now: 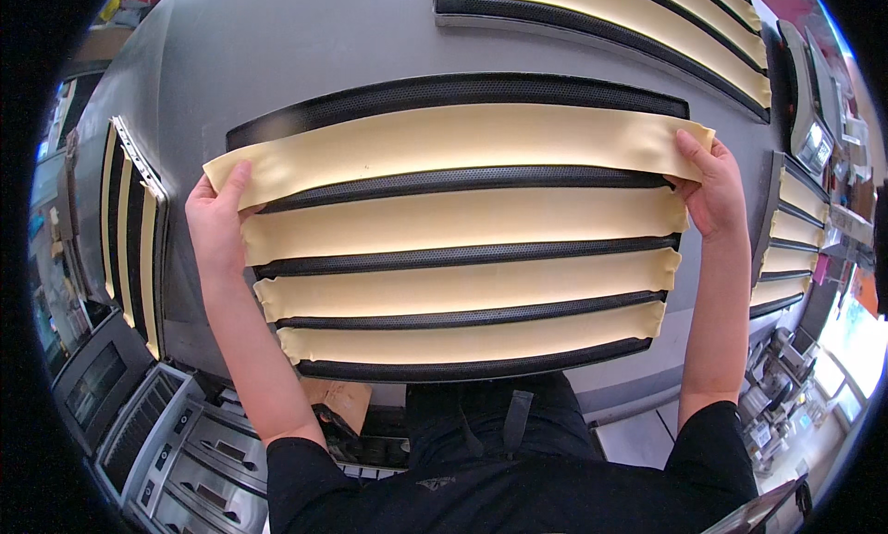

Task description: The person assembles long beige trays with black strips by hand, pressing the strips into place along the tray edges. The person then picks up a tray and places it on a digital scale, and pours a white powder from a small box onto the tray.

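Note:
A long pale-yellow dough strip (453, 145) stretches across the far part of a black perforated baking tray (453, 90). My left hand (219, 215) grips its left end, thumb on top and fingers under it. At the right end my right hand (714, 184) pinches the strip the same way. Both ends reach past the tray's sides. Nearer to me, other dough strips (462, 221) lie in parallel rows on the tray, with dark mesh between them and ends slightly curled over the edges. Whether the held strip touches the mesh along its middle, I cannot tell.
The tray lies on a grey metal table (305, 39). Similar trays with strips stand at the back right (592, 30), far left (139, 247) and right (791, 229). A device with a small screen (814, 145) sits at the right. Metal equipment (199, 460) stands at lower left.

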